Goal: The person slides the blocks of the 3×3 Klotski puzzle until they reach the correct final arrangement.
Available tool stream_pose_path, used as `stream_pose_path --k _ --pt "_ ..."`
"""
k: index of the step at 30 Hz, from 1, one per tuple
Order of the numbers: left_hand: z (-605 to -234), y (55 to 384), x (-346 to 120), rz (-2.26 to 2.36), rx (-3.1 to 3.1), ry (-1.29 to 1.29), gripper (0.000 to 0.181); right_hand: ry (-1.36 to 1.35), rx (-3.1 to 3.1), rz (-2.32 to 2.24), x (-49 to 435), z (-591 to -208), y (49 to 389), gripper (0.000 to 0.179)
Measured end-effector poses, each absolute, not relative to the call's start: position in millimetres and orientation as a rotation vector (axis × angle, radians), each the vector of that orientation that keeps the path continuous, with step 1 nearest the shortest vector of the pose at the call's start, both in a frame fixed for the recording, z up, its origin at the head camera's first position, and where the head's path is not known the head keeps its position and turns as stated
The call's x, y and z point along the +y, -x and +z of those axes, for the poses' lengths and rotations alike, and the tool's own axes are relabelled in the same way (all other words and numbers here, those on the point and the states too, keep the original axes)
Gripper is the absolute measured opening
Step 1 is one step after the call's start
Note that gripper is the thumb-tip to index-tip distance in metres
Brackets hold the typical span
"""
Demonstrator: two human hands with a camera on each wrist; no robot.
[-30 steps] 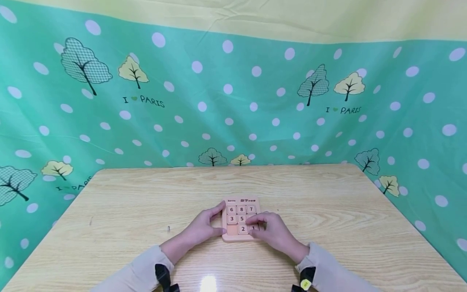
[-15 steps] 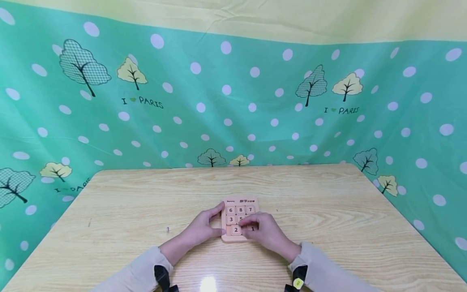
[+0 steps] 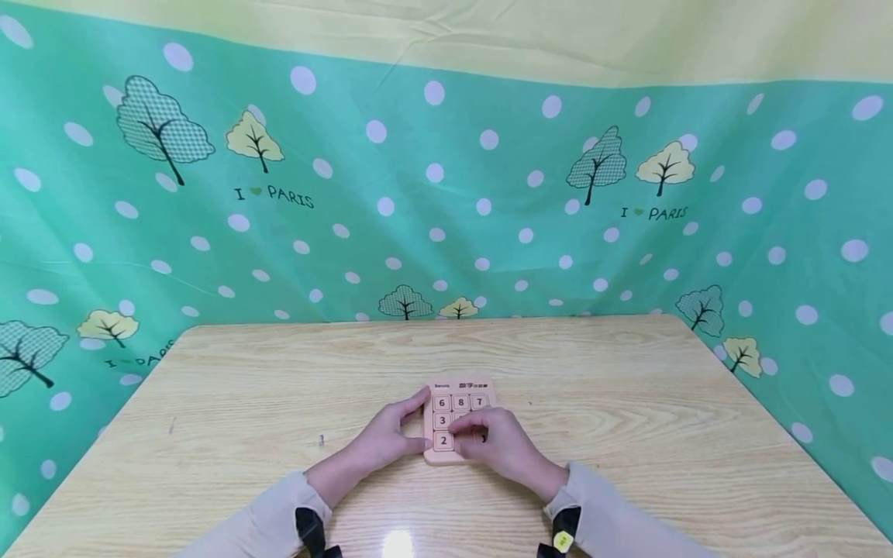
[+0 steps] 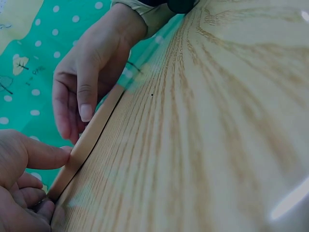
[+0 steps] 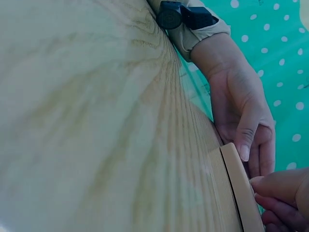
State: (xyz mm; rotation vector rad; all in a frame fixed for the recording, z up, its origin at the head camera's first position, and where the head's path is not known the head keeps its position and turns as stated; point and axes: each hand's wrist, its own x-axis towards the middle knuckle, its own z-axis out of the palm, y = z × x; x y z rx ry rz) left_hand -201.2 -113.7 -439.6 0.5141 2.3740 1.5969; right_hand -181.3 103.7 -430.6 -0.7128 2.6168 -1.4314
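Note:
A pink number slide puzzle (image 3: 429,457) lies flat on the wood-grain table. My left hand (image 3: 387,435) holds its left side, thumb by the lower left corner and index finger up near the top. Tile 2 (image 3: 443,441) sits in the bottom left slot, with tile 3 (image 3: 443,421) above it and tiles 6, 8 and 7 along the top row. Over the lower right tiles is my right hand (image 3: 505,449), thumb and index tips at tile 2's right edge, hiding most of the tiles beneath. The puzzle's side (image 4: 91,137) shows in the left wrist view, between both hands.
The pale table (image 3: 244,403) stretches around the puzzle, with a small dark mark (image 3: 322,440) to its left. Behind hangs a green dotted curtain (image 3: 335,256) with printed trees. Black cameras are strapped at both wrists.
Tile 2 has slid left from the bottom middle into the bottom left slot. My right hand has shifted left along with it, while my left hand stays at the puzzle's side.

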Motion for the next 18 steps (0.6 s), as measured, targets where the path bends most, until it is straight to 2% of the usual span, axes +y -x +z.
stream_pose_path --k 7,18 --pt "-439.0 199.6 -112.4 1.607 2.362 -0.505 0.080 0.707 2.559 -1.478 122.0 -427.3 180.4 0.026" --pt "-438.2 199.6 -112.1 1.626 2.340 -0.496 0.081 0.626 2.623 -1.470 152.3 -432.9 179.5 0.024"
